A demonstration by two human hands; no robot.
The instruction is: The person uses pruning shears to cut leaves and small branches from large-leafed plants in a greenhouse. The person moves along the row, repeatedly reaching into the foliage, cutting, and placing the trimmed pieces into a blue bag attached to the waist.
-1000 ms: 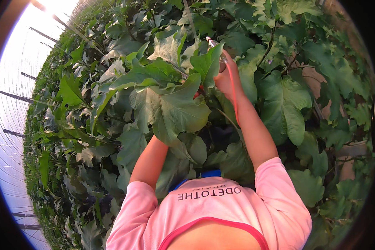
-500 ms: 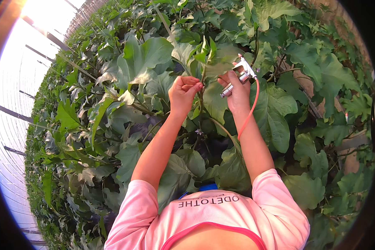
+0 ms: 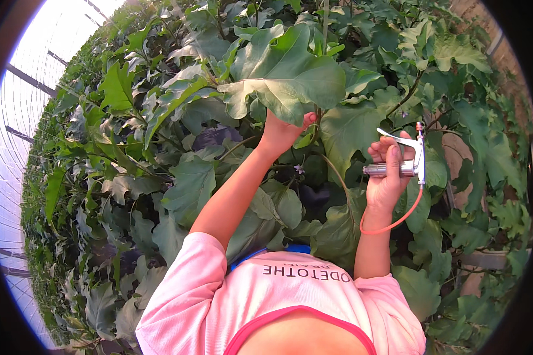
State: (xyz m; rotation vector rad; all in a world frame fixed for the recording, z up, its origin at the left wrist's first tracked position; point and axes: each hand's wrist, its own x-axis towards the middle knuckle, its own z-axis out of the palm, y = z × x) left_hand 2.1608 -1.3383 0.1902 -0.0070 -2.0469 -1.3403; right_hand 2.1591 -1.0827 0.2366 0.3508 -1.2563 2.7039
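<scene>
- Head view, right: the right hand [image 3: 388, 183] grips a silver metal trigger tool [image 3: 420, 157], thumb lying across its shiny cylinder and fingers curled behind; the tool stands upright beside the plants, well apart from the left hand.
- Its slim lever angles out over the fingers, probably so a squeeze can work it; a smooth, flexible orange-red hose [image 3: 395, 225] loops from its lower end across the forearm, apparently leaving the wrist free.
- Head view, middle: the left hand [image 3: 281, 135] reaches under a broad, lobed, matt green leaf [image 3: 290, 74], seemingly to get at the stem beside it. The leaf hides most of its fingers; I cannot tell whether they pinch anything.
- Below, a small pale purple flower [image 3: 299, 170] hangs among soft, veined foliage.
</scene>
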